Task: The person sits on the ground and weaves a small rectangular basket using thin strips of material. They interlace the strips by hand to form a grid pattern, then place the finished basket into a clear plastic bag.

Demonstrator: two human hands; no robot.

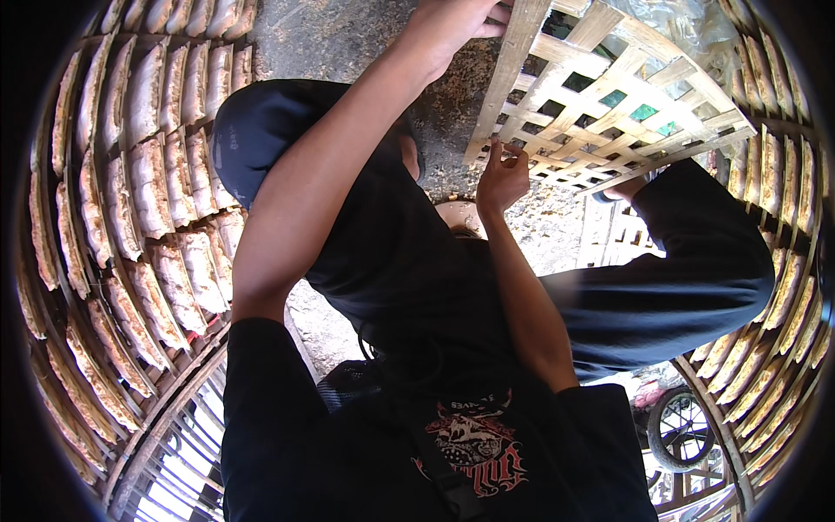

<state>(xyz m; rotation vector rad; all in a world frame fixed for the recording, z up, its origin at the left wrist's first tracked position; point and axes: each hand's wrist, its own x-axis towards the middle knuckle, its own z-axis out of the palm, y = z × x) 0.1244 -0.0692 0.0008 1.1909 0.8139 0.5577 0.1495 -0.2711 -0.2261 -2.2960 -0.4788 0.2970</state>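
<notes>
A woven bamboo lattice panel [600, 100] with flat slat edges stands tilted in front of me, at the upper right. At the top of the view my left hand [465, 22] reaches its left edge slat, its fingers going round behind the slat and partly cut off by the picture's rim. Lower down, my right hand [504, 181] is closed, thumb and forefinger pinching the panel near its lower left corner. Whether a thin strip is also between those fingers is too small to tell.
Racks of pale curved pieces with ragged brown edges rise in rows on the left [148, 96] and right [770, 174]. Clear plastic [687, 26] lies behind the panel. Crumbs litter the grey floor [317, 39]. A small spoked wheel [681, 428] is at lower right. My bent knees flank the panel.
</notes>
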